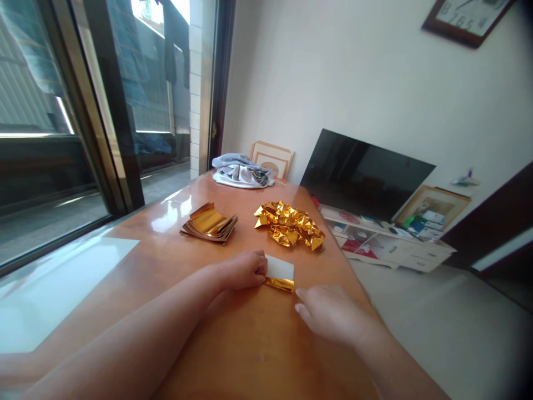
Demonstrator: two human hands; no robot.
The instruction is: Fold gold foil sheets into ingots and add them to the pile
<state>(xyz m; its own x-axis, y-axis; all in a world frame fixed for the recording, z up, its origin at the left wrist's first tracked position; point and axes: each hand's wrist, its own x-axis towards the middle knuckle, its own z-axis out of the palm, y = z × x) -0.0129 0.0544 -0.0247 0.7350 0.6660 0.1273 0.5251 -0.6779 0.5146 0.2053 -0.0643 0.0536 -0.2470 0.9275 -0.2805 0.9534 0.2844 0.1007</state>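
The room opens on a tall glass door point(62, 111) to the left, with a white wall point(333, 72) to the right, a wall clock point(464, 16) high up, and a flat black television point(366, 175) leaning above a low white cabinet point(387, 239) crowded with small boxes. A glossy orange wooden table point(250, 355) runs away from the person, and a heap of grey and white clothes point(241, 172) sits at its far end by some picture frames point(271, 158). Nearer, a neat stack of gold foil squares point(209, 223) lies apart from a crumpled pile of gold foil point(289, 225), perhaps kept separate so that flat pieces and crushed ones don't mix. Closest to the person, on the table's near part, lies a single foil square point(280, 268), white side up, with what looks like a narrow folded gold band point(280, 284) along its near edge, though the angle makes the fold hard to be sure of. The left hand point(241, 270) is curled and pinches the square's left edge, apparently pinning it in place, while the right hand point(333, 314) lies open and empty, its fingertips point(300, 297) just beside the band's right end
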